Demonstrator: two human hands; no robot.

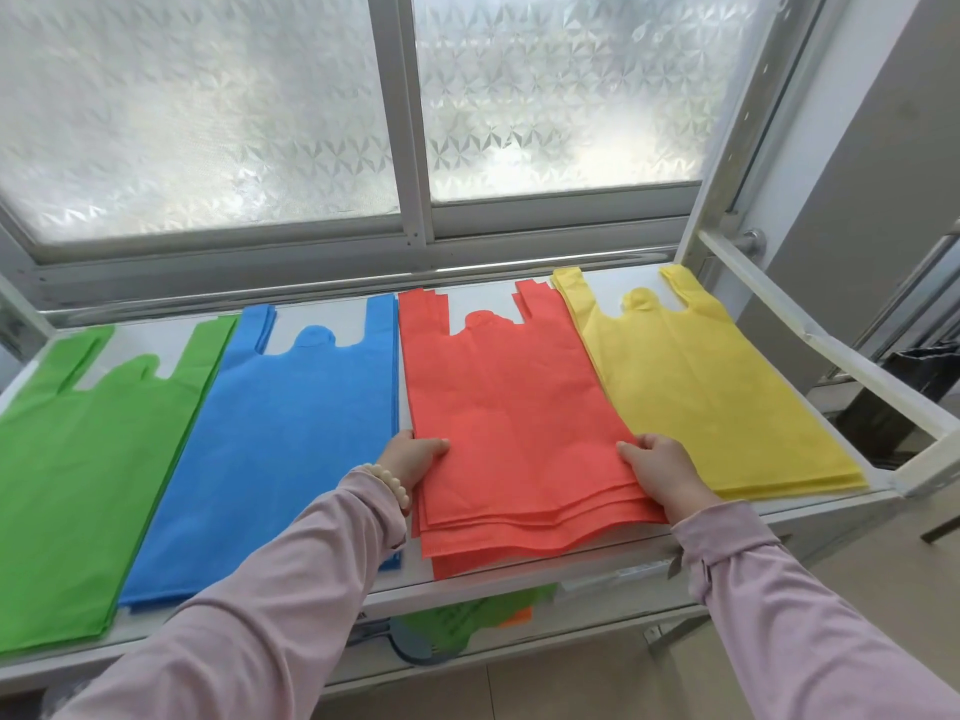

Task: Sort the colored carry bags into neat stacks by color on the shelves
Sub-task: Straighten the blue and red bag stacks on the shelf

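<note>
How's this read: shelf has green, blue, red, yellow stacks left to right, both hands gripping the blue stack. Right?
One slip: the hands grip the red stack, not the blue stack. The head view shows the left hand at its left edge and the right hand at its right edge. The rest stands: green stack, blue, red, yellow stack, left to right on the shelf.

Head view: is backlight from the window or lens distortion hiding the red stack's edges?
Head view: the frosted window gives soft, even light, with no glare or hard shadows on the red bag stack, and its staggered front edges read sharp. Head view again: the shelf rim and the window frame bow from wide-angle distortion, and the window's left pane looks slightly smeared.
</note>
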